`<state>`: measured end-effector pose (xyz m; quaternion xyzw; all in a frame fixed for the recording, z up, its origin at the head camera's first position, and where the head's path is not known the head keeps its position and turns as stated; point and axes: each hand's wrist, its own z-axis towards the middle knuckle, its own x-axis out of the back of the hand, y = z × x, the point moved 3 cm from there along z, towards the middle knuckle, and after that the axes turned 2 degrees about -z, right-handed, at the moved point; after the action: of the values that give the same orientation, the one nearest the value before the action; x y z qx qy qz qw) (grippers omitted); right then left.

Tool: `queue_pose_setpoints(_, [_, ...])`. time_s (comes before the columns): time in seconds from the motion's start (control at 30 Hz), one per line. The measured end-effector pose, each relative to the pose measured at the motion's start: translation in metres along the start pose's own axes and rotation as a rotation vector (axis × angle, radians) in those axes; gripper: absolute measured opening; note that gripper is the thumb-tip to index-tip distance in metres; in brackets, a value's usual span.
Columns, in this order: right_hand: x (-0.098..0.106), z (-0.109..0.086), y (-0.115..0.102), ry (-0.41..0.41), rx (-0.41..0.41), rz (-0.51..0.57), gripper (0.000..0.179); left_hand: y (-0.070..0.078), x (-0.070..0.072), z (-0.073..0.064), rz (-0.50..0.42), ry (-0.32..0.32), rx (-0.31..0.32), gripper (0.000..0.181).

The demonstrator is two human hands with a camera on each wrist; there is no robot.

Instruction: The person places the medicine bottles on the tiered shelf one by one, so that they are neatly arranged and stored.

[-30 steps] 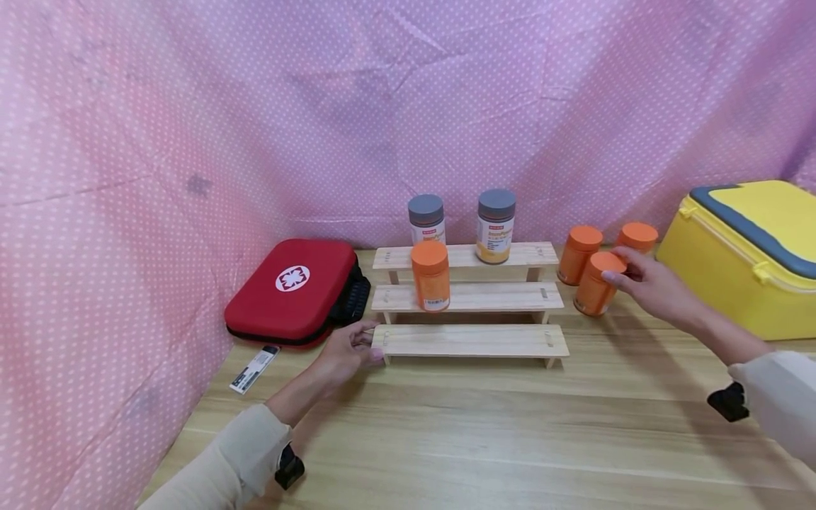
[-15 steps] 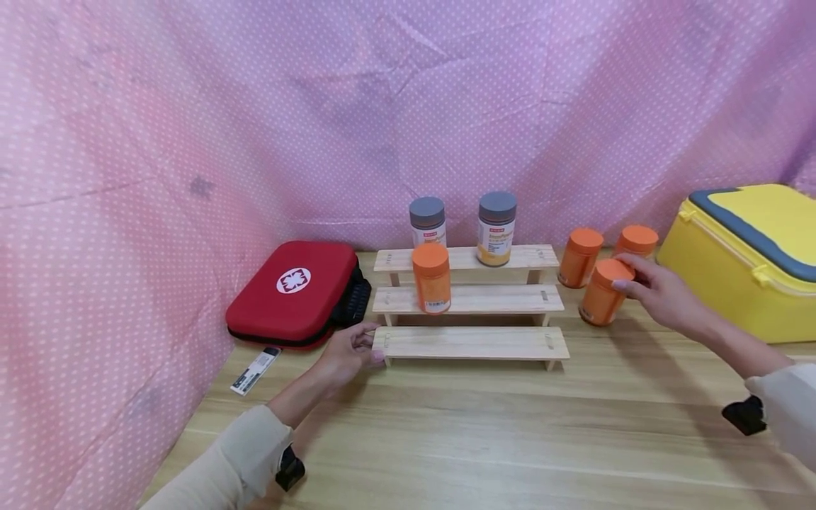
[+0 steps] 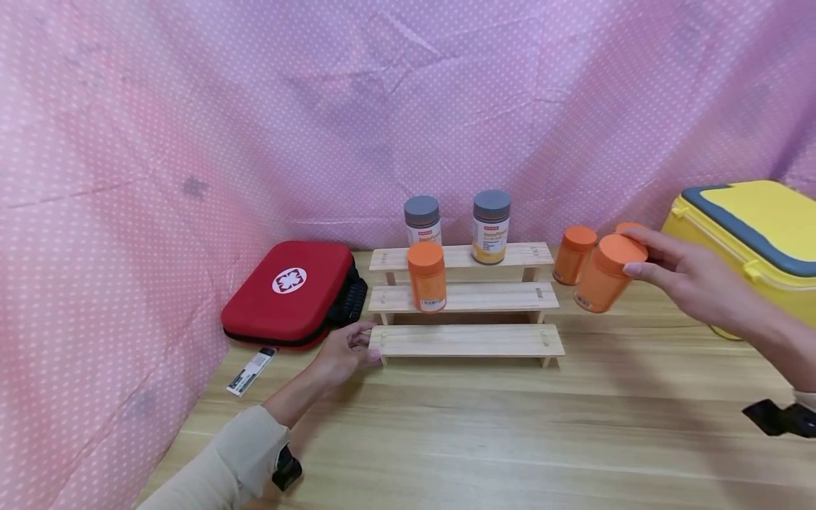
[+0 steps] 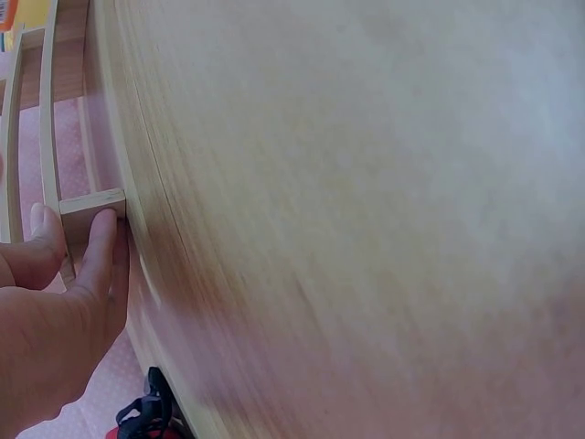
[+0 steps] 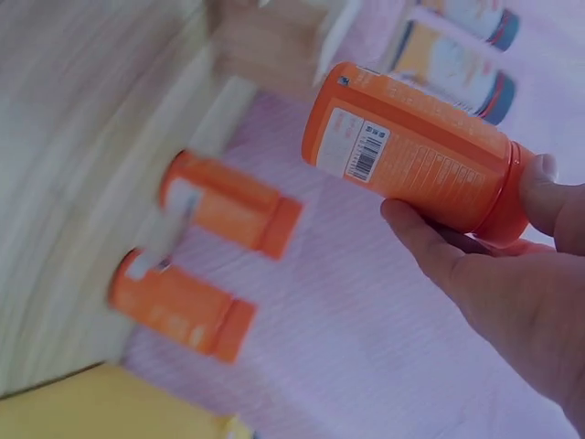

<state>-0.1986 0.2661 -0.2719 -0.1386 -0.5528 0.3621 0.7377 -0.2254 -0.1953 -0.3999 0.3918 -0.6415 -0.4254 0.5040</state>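
My right hand (image 3: 691,280) grips an orange bottle (image 3: 602,282) near its orange cap, with the bottle tilted and held above the table. In the right wrist view, a barcode label shows on this bottle (image 5: 411,151). My left hand (image 3: 341,355) pinches the left end of the lowest step of a three-step wooden rack (image 3: 465,341). The left wrist view shows a fingertip against the rack's end leg (image 4: 91,212). One orange bottle (image 3: 428,283) stands on the middle step. Two grey-capped bottles (image 3: 491,230) stand on the top step.
Two more orange bottles (image 3: 576,256) stand right of the rack, one mostly hidden behind my right hand. A yellow box (image 3: 752,248) with a grey-trimmed lid is at the far right. Left lie a red first-aid case (image 3: 287,290) and a small white labelled strip (image 3: 252,371). Pink dotted cloth (image 3: 357,113) hangs behind.
My right hand has drawn the orange bottle away from the other two and lifted it off the table, tilting it. My left hand has stayed at the rack's end.
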Motion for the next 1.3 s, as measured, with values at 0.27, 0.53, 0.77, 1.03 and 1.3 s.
queue_pose_setpoints(0.27, [-0.026, 0.019, -0.046, -0.077, 0.060, -0.021, 0.046, 0.000, 0.001, -0.002, -0.036, -0.016, -0.022, 0.051])
queue_pose_setpoints(0.53, [-0.068, 0.053, -0.074, -0.186, 0.110, 0.100, 0.043, 0.000, 0.001, -0.002, -0.068, -0.033, -0.065, 0.055])
queue_pose_setpoints(0.77, [-0.087, 0.063, -0.068, -0.213, 0.031, 0.123, 0.050, -0.002, 0.000, -0.001, -0.041, -0.035, -0.067, 0.053])
queue_pose_setpoints(1.03, [-0.091, 0.066, -0.062, -0.157, -0.016, 0.131, 0.050, 0.002, 0.002, -0.001, -0.038, -0.019, -0.052, 0.054])
queue_pose_setpoints(1.3, [-0.086, 0.061, -0.057, -0.153, -0.046, 0.148, 0.054, -0.001, 0.001, 0.001, -0.022, -0.012, -0.033, 0.054])
